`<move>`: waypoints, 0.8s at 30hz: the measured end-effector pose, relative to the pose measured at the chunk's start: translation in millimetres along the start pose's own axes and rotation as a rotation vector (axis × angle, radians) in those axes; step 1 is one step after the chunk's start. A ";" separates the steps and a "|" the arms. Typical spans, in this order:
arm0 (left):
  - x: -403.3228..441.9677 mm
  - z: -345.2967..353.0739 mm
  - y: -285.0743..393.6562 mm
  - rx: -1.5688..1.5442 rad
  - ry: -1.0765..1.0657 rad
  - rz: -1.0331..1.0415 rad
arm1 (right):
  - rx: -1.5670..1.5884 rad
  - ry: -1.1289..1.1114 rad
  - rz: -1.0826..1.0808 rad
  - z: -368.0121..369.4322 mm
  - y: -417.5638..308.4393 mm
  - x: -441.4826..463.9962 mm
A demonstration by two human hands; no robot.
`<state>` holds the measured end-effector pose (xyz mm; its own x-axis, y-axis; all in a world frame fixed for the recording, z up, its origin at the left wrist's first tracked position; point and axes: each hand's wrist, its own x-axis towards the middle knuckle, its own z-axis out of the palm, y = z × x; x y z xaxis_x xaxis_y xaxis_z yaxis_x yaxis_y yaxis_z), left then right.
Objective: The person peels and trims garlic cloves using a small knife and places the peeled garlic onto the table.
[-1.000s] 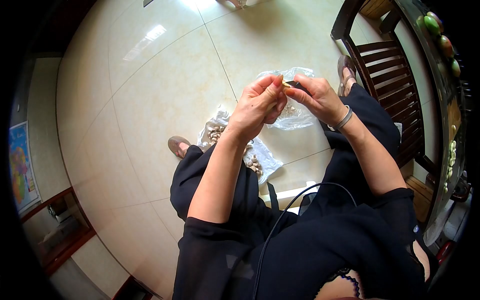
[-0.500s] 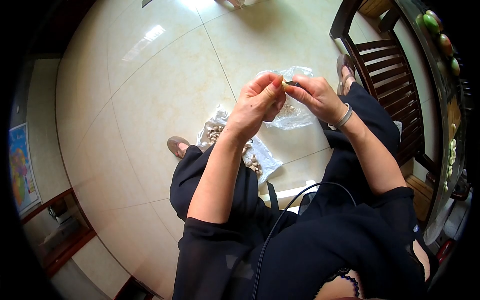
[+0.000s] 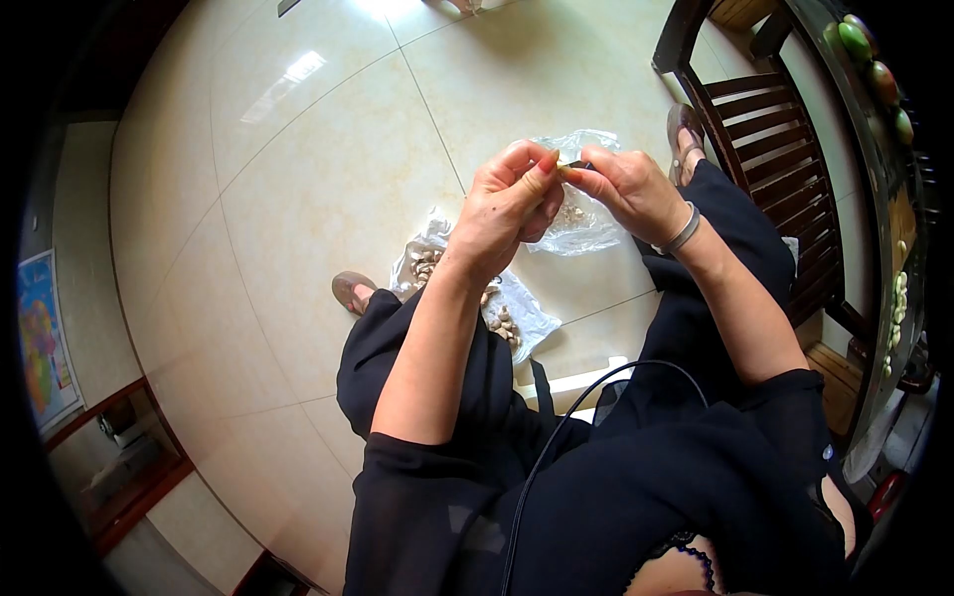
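My left hand (image 3: 512, 204) pinches a small pale piece (image 3: 563, 162), perhaps a clove, between thumb and fingers. Closed round a small dark blade (image 3: 580, 166), my right hand (image 3: 631, 194) meets it at the fingertips; most of the blade is hidden. Beyond the hands, a clear plastic bag (image 3: 581, 233) with small scraps lies on the floor. A white bag (image 3: 537, 320) bearing several brownish-white bulbs or cloves (image 3: 503, 324) is spread below my left forearm, which covers part of it.
A dark slatted wooden chair (image 3: 775, 149) stands at the right. Beside it, a table (image 3: 899, 214) holds green and reddish fruits (image 3: 881, 82) and a row of pale pieces (image 3: 897, 310). Part of a white stool (image 3: 576, 387) shows between my legs.
The hands stay together at nearly the same spot, with slight shifts of the fingertips. The pale piece shows less between them than before.
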<state>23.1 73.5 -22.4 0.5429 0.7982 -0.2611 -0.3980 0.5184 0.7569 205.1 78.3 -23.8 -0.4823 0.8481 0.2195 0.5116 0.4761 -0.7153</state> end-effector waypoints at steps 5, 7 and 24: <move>-0.5 1.5 -0.6 -0.076 0.003 -0.022 | -0.044 0.007 -0.009 -0.2 0.0 0.9; -1.0 2.4 -0.3 -0.078 0.014 -0.030 | -0.065 0.010 -0.015 -0.1 0.3 0.9; -0.9 4.7 -10.0 -0.258 0.169 -0.007 | -0.226 0.065 -0.069 8.1 -4.5 0.2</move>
<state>30.1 66.2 -27.0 0.4244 0.8228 -0.3780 -0.5807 0.5676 0.5836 196.9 74.5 -25.8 -0.4790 0.8212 0.3100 0.6288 0.5674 -0.5317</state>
